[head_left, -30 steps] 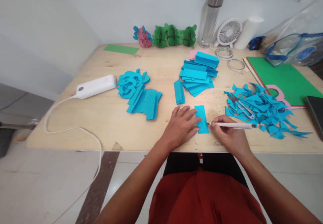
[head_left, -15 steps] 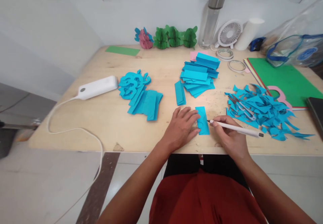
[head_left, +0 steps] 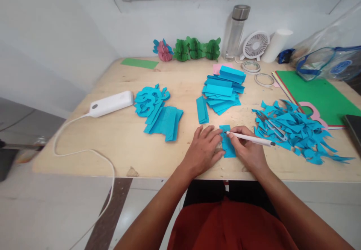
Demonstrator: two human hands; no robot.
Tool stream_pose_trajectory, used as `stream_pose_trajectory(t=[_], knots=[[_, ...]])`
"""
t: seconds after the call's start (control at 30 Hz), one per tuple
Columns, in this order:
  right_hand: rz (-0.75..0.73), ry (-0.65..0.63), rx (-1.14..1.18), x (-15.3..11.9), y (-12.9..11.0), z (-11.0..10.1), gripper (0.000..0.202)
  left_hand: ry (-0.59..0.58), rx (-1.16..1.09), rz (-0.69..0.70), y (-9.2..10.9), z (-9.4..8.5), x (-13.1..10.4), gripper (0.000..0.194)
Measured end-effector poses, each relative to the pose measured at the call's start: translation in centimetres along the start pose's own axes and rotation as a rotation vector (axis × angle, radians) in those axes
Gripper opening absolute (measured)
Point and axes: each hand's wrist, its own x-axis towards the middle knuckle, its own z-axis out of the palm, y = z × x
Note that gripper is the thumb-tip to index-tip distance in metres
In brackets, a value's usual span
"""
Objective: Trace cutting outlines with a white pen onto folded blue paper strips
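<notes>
A white pen (head_left: 251,138) met a folded blue strip (head_left: 229,149) between two bare hands.
The right hand (head_left: 249,152) had thumb and fingers pinched on the pen near its tip, the shaft slanting outward; the left hand (head_left: 203,149) lay palm down, fingers spread, pressing the strip's left edge. The strip, flat on the pale wooden table (head_left: 93,156), lay under the pen tip, just left of the pinch. Nearby were creased, matte paper rectangles (head_left: 220,90), curly cutouts (head_left: 149,99) and jagged scraps (head_left: 299,129).
</notes>
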Motion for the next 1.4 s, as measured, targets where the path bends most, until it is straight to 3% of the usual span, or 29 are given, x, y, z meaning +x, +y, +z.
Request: stream_pose_trajectory(t=[0.33,1.4], knots=[[-0.024,0.000,-0.193,-0.51,-0.19,0.21,0.017,0.003,0.008,0.000,-0.09,0.08,-0.02,0.027],[-0.071,-0.011,-0.184,0.21,-0.16,0.79,0.014,-0.003,0.012,-0.007,-0.12,-0.05,-0.04,0.031]])
